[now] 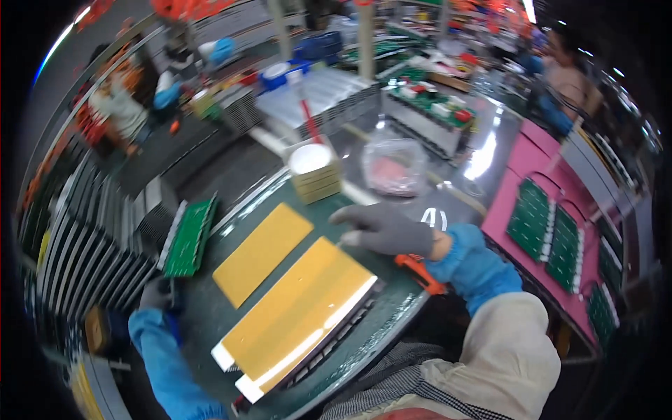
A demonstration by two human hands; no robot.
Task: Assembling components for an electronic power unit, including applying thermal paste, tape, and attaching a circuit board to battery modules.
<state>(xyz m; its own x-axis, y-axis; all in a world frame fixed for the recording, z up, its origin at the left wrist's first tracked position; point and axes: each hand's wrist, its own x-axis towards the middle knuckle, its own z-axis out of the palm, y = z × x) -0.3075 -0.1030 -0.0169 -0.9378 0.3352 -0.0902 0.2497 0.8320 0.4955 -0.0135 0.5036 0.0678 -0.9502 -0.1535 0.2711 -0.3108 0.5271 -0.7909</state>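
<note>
My right hand [388,227], in a grey glove, is over the green tabletop [238,220] with its fingers stretched out to the left and nothing visible in them. It is above the upper end of a glossy yellow panel [301,308], apart from it, and an orange-and-black tool [422,273] lies below its wrist. Beside the panel is a flat yellow sheet [262,253]. At the table's left edge, my gloved left hand [155,295] is low beside the bottom end of a tilted green circuit board [189,238]. Its fingers are dark and mostly hidden, so I cannot tell their grip.
A tan box with a white round top [313,171] and a clear bag with pink contents [394,168] stand beyond. Ribbed metal panels [91,245] are stacked left. Green boards lie on a pink surface [514,168] at right. A seated person [563,80] is at far right.
</note>
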